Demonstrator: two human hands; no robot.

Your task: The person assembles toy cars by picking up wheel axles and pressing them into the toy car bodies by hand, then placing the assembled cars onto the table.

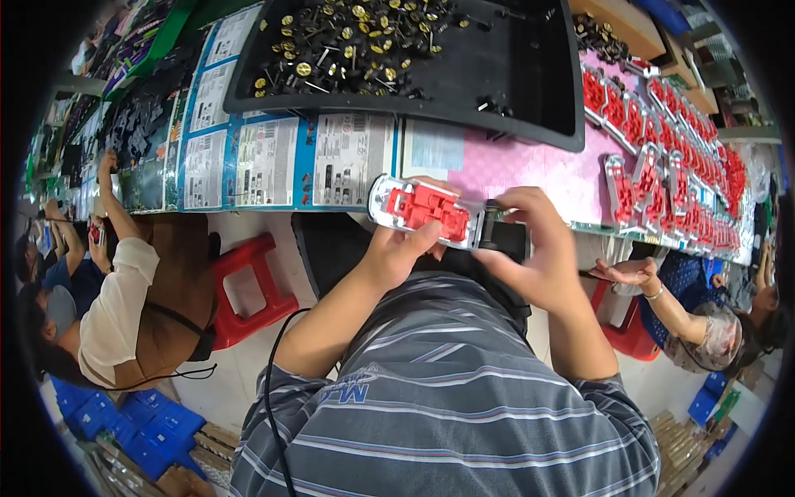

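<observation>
In front of my body, above the table's near edge, my left hand [397, 253] is closed on a toy car body [426, 211]. It is silver-white with a red interior, which faces up, and my thumb presses on the red part. My right hand [538, 257] is at the body's right end, thumb and forefinger curled around a black wheel axle [489, 225]. The axle lies crosswise against that end; I cannot tell whether it is seated in the body. A black tray [513, 58] beyond my hands holds loose wheel axles [348, 50], some wheels with yellow hubs.
Rows of similar red-and-silver car bodies [654, 182] lie on the pink sheet [530, 178] at right. Printed sheets [265, 161] cover the table at left. Co-workers sit on both sides, one's hand [629, 272] near my right arm. A red stool [248, 290] stands at left.
</observation>
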